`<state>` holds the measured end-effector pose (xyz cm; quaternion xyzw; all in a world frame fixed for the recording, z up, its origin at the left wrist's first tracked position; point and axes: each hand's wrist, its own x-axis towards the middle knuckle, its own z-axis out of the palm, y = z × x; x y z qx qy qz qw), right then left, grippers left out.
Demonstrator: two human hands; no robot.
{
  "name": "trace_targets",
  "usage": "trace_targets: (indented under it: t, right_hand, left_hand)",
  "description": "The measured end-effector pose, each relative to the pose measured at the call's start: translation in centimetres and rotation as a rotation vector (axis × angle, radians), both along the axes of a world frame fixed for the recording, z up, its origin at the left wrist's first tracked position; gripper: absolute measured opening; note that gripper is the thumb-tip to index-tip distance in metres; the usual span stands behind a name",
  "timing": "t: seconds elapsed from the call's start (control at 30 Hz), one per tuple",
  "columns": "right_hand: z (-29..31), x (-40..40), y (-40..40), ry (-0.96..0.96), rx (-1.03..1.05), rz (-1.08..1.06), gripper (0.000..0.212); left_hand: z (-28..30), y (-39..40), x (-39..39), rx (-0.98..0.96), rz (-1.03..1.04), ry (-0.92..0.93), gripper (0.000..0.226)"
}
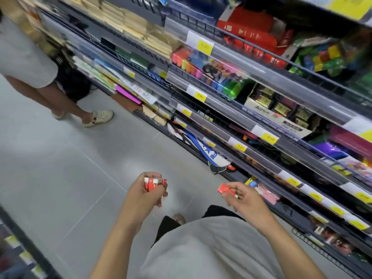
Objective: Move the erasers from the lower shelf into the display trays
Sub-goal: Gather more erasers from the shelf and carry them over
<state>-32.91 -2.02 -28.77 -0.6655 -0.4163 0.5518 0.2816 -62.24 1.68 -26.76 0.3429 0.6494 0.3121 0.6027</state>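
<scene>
Both hands hold red erasers over the grey floor (60, 178), in front of the shelving. Curled fingers of the left hand (149, 190) wrap a small stack of red-and-white erasers (154, 183); how many are in the stack cannot be told, since the fingers cover most of it and only the top ends show. Thumb and fingertips of the right hand (239, 195) pinch a single red eraser (225, 189), a flat little block in a glossy sleeve, its near end hidden under the fingers.

Motion blur smears much of the view. To the right, the shelves (261, 125) run diagonally, fronted by clear plastic strips bearing yellow price tags (268, 137) whose print is unreadable. Behind those strips the goods are partly masked: bright rectangular packs in orange, pink, blue and green, a cardboard box of dark packets, red cartons higher up. Lower shelves near the right hand are dim, and their contents are hard to make out; a wire edge shows at the bottom right.

At the top left stands another person (30, 63), cut off above the waist, in pale perforated clogs (98, 117). The wearer's grey shirt (211, 248) fills the bottom of the frame.
</scene>
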Motion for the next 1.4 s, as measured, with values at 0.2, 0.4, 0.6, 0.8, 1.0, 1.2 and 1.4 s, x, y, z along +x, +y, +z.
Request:
trace_targets:
  t: [0.2, 0.4, 0.6, 0.8, 1.0, 1.2, 1.4]
  right_hand:
    - [-1.2, -2.3, 5.9, -0.010, -0.049, 0.005, 0.016]
    - [-1.6, -4.6, 15.3, -0.006, -0.032, 0.108, 0.013]
    - [1.4, -6.9, 24.5, 0.007, 0.058, 0.100, 0.026]
    - [6.9, -7.9, 30.1, 0.043, 0.233, 0.048, 0.026]
    - [11.7, -8.7, 32.3, 0.071, 0.406, -0.138, 0.029]
    - [15.4, -8.8, 32.7, 0.260, 0.570, -0.441, 0.029]
    - [20.5, -7.6, 32.1, 0.092, 0.746, -0.556, 0.033]
  left_hand:
    - [0.8, 7.4, -2.6, 0.018, 0.012, 0.015, 0.031]
    - [1.0, 13.7, -4.2, 0.005, 0.078, 0.026, 0.020]
    - [1.5, 19.5, -5.0, 0.015, 0.101, 0.037, 0.019]
    - [4.5, 26.8, -5.0, 0.120, -0.004, 0.034, 0.021]
    - [9.3, 35.2, -3.3, 0.289, -0.242, -0.070, 0.024]
    - [15.6, 41.1, -0.1, 0.457, -0.488, -0.171, 0.028]
    - [21.8, 43.5, 3.6, 0.600, -0.701, -0.331, 0.032]
